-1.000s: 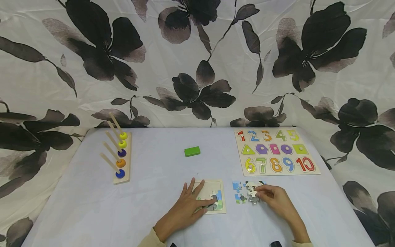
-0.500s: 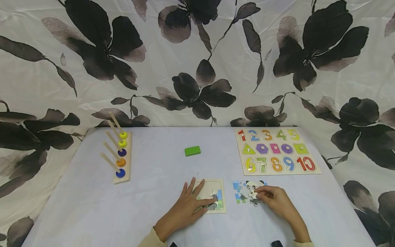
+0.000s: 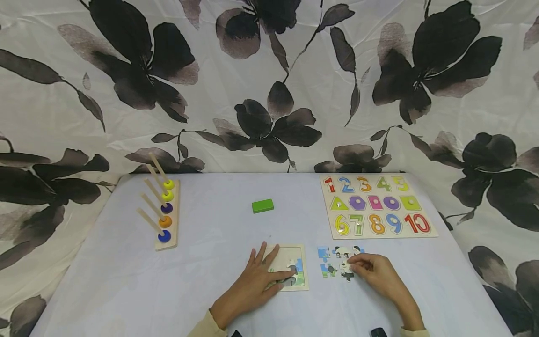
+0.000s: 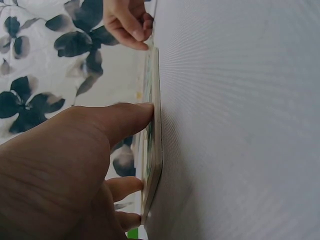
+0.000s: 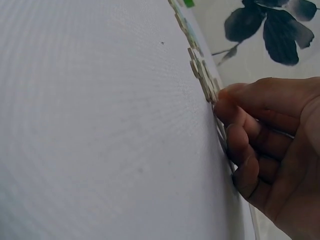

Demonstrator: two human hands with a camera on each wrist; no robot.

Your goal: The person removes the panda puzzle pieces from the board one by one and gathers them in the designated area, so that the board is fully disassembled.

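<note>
My left hand (image 3: 257,281) lies with spread fingers on a wooden puzzle tray (image 3: 306,281), covering much of it. At the tray's right side, a grey, blue and green part of a picture (image 3: 300,271) shows. In the left wrist view, the thumb (image 4: 130,120) presses on the tray's edge. To the right of the tray, several loose jigsaw pieces (image 3: 324,253) lie together, some with a panda (image 3: 342,252) printed on them. Over their right side, my right hand (image 3: 376,274) pinches a panda puzzle piece (image 3: 347,275) with thumb and forefinger, the other fingers curled; fingers partly hide the pieces.
A green block (image 3: 263,206) lies beyond the tray. At the back right is a number and shape board (image 3: 387,234). On the left stands a wooden peg stand (image 3: 174,234) with coloured rings. The white-clothed table (image 3: 105,281) meets a floral curtain (image 3: 236,79) behind.
The lower panda piece at my right fingertips has turned and shifted slightly towards me. My left hand has stayed in place on the tray.
</note>
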